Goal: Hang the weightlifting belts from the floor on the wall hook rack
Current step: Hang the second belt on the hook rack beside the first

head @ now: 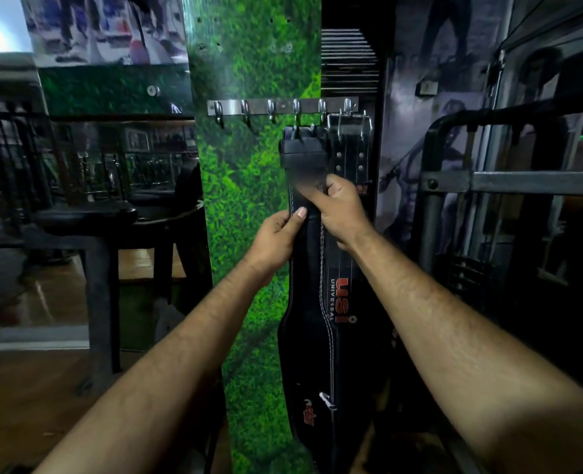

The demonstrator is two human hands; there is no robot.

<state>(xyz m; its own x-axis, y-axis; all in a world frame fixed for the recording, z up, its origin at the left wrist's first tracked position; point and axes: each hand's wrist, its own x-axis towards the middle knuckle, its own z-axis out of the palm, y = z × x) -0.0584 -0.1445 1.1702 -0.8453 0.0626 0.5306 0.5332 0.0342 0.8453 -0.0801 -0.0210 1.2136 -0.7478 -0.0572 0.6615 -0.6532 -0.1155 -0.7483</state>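
Observation:
A metal hook rack (259,107) with several hooks is screwed to a green grass-print pillar. Two black weightlifting belts hang from its right-hand hooks. The front belt (309,340), with white stitching, hangs from a hook near the middle-right. My left hand (278,236) grips its left edge, thumb on the front. My right hand (343,208) holds the same belt from the right, fingers curled over its front and blurred. The rear belt (350,148), with a metal buckle and red lettering lower down, hangs from the rightmost hooks, partly hidden behind the front one.
The rack's left hooks (230,112) are bare. A dark stool and table frame (88,217) stand to the left before a mirror. A grey gym machine frame (488,181) stands close on the right. Wooden floor shows at lower left.

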